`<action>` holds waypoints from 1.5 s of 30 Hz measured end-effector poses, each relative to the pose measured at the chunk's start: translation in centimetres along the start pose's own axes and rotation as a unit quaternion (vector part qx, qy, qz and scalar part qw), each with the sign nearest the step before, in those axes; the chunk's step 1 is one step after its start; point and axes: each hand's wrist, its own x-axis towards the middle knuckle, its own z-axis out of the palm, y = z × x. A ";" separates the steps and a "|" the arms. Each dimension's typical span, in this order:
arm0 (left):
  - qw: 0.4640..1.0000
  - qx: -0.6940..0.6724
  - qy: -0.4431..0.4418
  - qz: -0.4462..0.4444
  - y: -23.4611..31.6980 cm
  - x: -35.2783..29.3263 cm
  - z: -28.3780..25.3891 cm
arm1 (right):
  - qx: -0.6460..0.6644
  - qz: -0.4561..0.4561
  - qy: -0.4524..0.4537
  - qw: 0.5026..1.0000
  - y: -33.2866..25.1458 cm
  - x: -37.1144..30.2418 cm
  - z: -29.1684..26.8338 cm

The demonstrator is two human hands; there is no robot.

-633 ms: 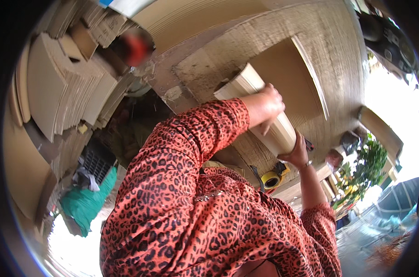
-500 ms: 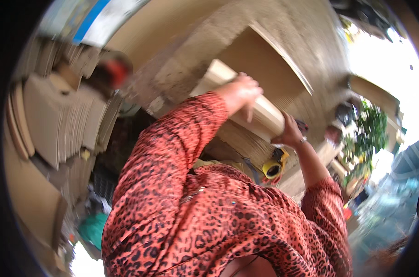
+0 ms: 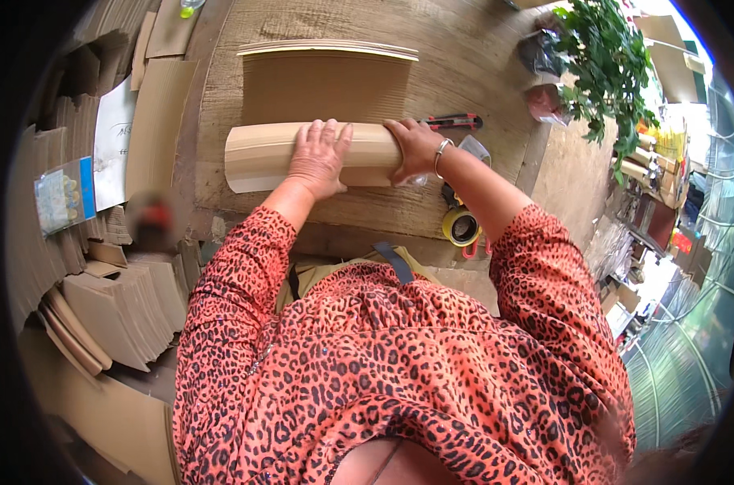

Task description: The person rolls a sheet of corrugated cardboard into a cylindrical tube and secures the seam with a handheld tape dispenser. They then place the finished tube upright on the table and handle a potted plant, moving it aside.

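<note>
A stack of tan cardboard sheets [image 3: 258, 153], bent into a rounded shape with its layered edges showing, lies across the table in front of me. My left hand [image 3: 320, 158] rests over its middle, fingers across the top and thumb toward the near side. At the right end, my right hand [image 3: 415, 147] clasps the same stack, its fingers on the far edge and thumb on the near side. Just beyond lies another brown cardboard stack [image 3: 326, 85] with a pale far edge. Close to my right hand is a red and black utility knife [image 3: 454, 122].
A tape roll [image 3: 461, 227] sits at the wooden table's [image 3: 480, 48] near edge, by my right forearm. Stacked cardboard [image 3: 124, 307] crowds the left side. Leafy greens [image 3: 597, 73] and dark and reddish bags [image 3: 542, 55] stand at the far right.
My view has turned and steadied, so the table now appears level. The cardboard stack, tilted in my hands before, now lies crosswise; my left hand has flattened over it.
</note>
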 end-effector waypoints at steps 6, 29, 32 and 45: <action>1.000 0.016 0.002 -0.002 -0.2 -0.4 0.7 | 0.068 0.120 0.097 0.986 9.0 0.6 -2.6; 1.000 0.020 0.004 -0.002 -0.3 -1.6 1.2 | -0.099 -0.142 0.077 0.982 -11.1 7.8 -4.1; 0.995 0.051 0.083 0.003 0.3 -2.1 2.5 | -0.187 -0.143 -0.001 0.972 -14.8 10.8 -3.9; 0.998 0.017 0.052 0.012 1.5 -2.2 2.4 | -0.188 -0.162 -0.011 0.969 -16.0 12.4 -3.1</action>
